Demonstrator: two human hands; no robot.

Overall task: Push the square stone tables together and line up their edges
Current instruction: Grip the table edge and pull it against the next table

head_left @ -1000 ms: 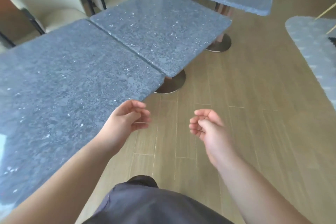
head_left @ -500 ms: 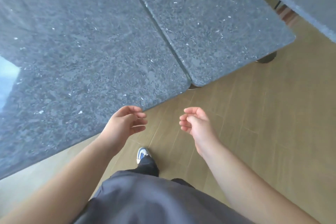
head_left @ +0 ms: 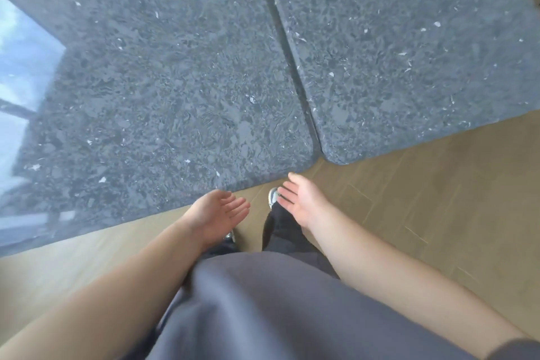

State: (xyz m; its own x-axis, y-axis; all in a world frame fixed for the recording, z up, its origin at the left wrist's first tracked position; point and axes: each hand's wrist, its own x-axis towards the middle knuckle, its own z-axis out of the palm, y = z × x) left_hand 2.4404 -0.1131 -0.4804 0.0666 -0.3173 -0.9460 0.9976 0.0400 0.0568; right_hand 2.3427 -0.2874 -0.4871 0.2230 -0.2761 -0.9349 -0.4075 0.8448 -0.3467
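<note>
Head view looks straight down on two square grey speckled stone tables, set side by side. Your left-hand stone table (head_left: 152, 82) and your right-hand stone table (head_left: 409, 47) meet along a narrow dark seam that runs from the top of the frame down to their near rounded corners. At that point the seam opens into a small notch where the two rounded corners curve apart. The near edges do not form one straight line: the right-hand table's near edge angles away from the left-hand table's near edge at the joint.

Your left hand (head_left: 217, 212) is released, palm up, fingers straight and relaxed, holding nothing, just off the near edge of the left-hand table. Your right hand (head_left: 301, 199) is likewise released, palm turned inward, fingers extended, holding nothing, just below the two near corners. Neither hand touches either table.

Below you are the light brown wood plank floor (head_left: 438, 199), your grey garment (head_left: 277, 307), dark trouser legs and one pale shoe (head_left: 272, 196). A bright window reflection (head_left: 20, 67) lies at the left edge of the left-hand table.
</note>
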